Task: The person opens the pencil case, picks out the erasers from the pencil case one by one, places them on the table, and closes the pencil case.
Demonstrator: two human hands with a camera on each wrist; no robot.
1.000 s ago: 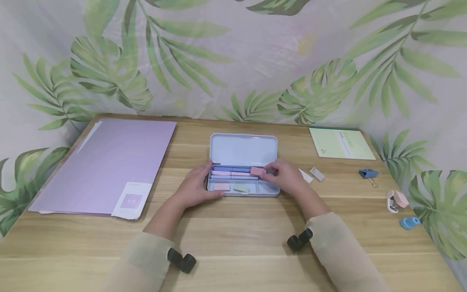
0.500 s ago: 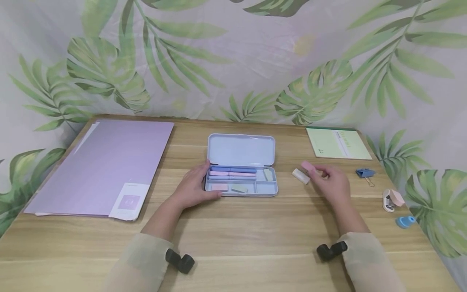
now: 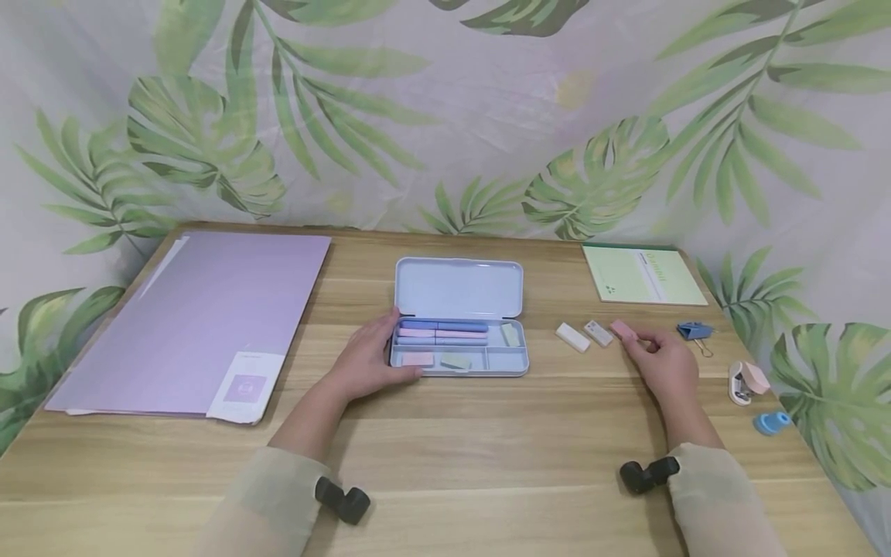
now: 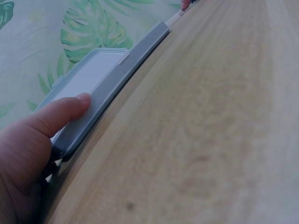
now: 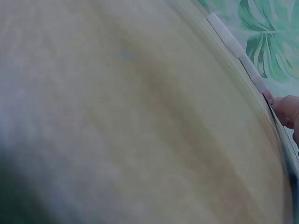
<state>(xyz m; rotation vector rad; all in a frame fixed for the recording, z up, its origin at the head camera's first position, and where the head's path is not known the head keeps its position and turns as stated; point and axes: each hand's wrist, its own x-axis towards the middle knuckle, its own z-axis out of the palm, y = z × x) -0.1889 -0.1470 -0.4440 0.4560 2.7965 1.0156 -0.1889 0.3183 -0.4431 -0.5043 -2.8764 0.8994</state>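
Pink eraser: sits right of open blue pencil case, itself gripped around its left end by left hand, pinched in right hand; probably light, slightly soft, best held by its sides.

A pale, slightly creased backdrop printed with large green palm and monstera leaves rises behind the table and shows along both its sides. The table has light brown wood grain running side to side, under soft light that casts faint shadows.
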